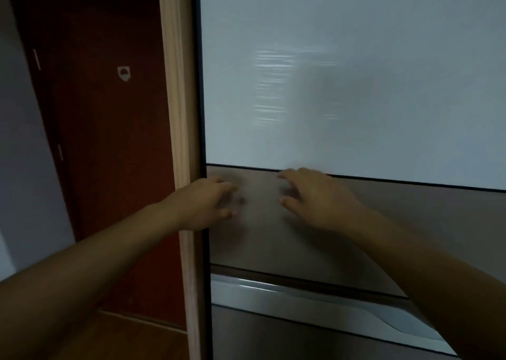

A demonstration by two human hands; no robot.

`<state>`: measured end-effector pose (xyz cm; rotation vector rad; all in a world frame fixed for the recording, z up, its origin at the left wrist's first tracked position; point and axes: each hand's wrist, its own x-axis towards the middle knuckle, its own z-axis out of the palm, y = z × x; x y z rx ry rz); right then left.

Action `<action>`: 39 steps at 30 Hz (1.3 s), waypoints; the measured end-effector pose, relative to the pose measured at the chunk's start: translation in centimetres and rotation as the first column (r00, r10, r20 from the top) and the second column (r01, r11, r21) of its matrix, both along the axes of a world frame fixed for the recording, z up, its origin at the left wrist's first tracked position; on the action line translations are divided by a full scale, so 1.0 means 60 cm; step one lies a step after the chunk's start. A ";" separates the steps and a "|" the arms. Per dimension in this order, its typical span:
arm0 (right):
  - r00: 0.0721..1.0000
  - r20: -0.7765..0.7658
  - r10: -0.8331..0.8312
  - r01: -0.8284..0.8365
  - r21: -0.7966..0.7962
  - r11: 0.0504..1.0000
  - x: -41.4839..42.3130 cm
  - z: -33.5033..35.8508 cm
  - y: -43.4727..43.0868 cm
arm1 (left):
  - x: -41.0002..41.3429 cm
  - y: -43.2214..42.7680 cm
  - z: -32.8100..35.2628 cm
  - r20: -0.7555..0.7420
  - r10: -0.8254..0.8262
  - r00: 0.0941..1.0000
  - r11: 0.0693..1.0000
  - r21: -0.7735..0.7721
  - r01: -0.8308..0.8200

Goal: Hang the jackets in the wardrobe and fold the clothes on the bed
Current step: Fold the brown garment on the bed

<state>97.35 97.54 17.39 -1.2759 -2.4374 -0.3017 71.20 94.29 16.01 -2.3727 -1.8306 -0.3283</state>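
The wardrobe's sliding door (342, 86) fills the right of the view, with a pale glossy upper panel and a grey-brown band below it. My left hand (208, 203) lies with spread fingers on that band, right beside the door's dark left edge. My right hand (315, 195) rests on the same band a little to the right, its fingers spread and reaching the line under the pale panel. Neither hand holds anything. No jackets, clothes or bed are in view.
A light wooden frame post (178, 113) runs down the wardrobe's left edge. A dark red room door (109, 140) stands to the left, beside a pale wall (22, 140). Wooden floor (123, 340) shows at the bottom left. A silver strip (301, 294) crosses the door lower down.
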 end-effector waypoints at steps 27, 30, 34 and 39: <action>0.546 0.137 0.826 -0.572 -0.660 0.487 -0.279 -0.251 -0.233 | -0.017 -0.559 -0.270 0.128 0.883 0.451 0.449 -0.508 -0.735; 0.455 0.171 0.874 -0.613 -0.652 0.446 -0.336 -0.258 -0.294 | -0.036 -0.632 -0.284 0.108 0.926 0.361 0.359 -0.543 -0.759; 0.383 0.200 0.902 -0.649 -0.637 0.416 -0.415 -0.268 -0.373 | -0.067 -0.706 -0.291 0.095 0.952 0.293 0.295 -0.551 -0.780; 0.380 0.183 0.906 -0.652 -0.642 0.403 -0.464 -0.268 -0.412 | -0.108 -0.732 -0.280 0.080 0.953 0.293 0.289 -0.536 -0.793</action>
